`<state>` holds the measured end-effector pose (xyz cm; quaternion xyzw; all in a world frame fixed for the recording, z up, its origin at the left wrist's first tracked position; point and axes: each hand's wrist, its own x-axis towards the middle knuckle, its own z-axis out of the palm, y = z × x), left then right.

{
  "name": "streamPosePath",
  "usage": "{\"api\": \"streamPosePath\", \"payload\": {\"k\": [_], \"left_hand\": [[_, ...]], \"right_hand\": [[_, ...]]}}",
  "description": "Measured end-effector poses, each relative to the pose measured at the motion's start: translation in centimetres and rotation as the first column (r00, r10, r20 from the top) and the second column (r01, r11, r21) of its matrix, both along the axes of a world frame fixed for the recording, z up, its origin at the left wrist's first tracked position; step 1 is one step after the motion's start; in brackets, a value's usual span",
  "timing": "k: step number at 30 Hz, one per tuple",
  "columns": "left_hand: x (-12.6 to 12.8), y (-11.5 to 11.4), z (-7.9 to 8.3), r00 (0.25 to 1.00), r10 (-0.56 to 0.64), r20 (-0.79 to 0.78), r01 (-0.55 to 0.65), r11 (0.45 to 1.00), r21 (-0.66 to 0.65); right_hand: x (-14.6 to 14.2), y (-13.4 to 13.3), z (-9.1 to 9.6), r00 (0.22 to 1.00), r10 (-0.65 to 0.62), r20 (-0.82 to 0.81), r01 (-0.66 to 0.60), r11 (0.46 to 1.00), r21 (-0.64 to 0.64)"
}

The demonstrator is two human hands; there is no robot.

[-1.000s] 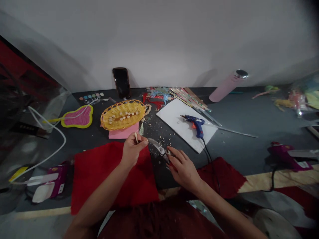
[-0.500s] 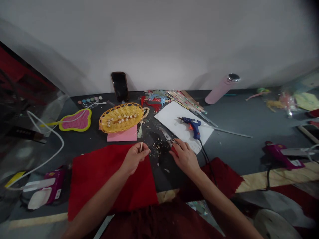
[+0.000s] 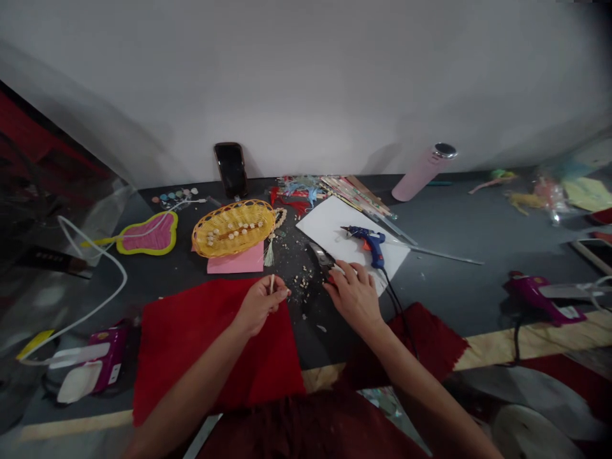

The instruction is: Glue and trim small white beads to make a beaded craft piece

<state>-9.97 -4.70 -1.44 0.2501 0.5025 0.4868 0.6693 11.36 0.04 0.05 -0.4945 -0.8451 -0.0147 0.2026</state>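
A short pale stick (image 3: 272, 284) stands upright between the thumb and fingers of my left hand (image 3: 258, 305), above the edge of the red cloth (image 3: 191, 331). Over on the dark table, my right hand (image 3: 354, 294) lies across the handles of red-handled scissors (image 3: 321, 256), its fingers curled over them. Their metal blades point away to the upper left; most of the handles are hidden under my palm. Small pale bits (image 3: 302, 279) are scattered between both hands. Just beyond my right hand, a blue glue gun (image 3: 368, 240) rests on white paper (image 3: 320, 220).
Behind my left hand stands a yellow woven basket (image 3: 229, 245) with small pale flower-like pieces, over pink paper (image 3: 236, 263). A phone (image 3: 231, 171) and a pink bottle (image 3: 423, 173) lean near the wall. Cords, tassels and sticks (image 3: 356, 196) lie around.
My right hand has shifted slightly over the scissors, and its fingers lie flatter on the handles. My left hand keeps the stick in nearly the same place. The view has moved a little.
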Motion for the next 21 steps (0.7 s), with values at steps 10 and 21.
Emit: {"api": "streamPosePath", "payload": {"k": [10,21], "left_hand": [[0.0,-0.2,-0.1,0.998,-0.047,-0.032,0.047,0.999,0.017],[0.5,0.2,0.2,0.849,-0.095,-0.519,0.221,0.957,0.187]], "right_hand": [[-4.9,0.1,0.4,0.792,0.347,-0.502,-0.565,0.726,-0.391],[-4.8,0.4,-1.6,0.657,-0.118,-0.745,-0.448,0.734,-0.511]]}}
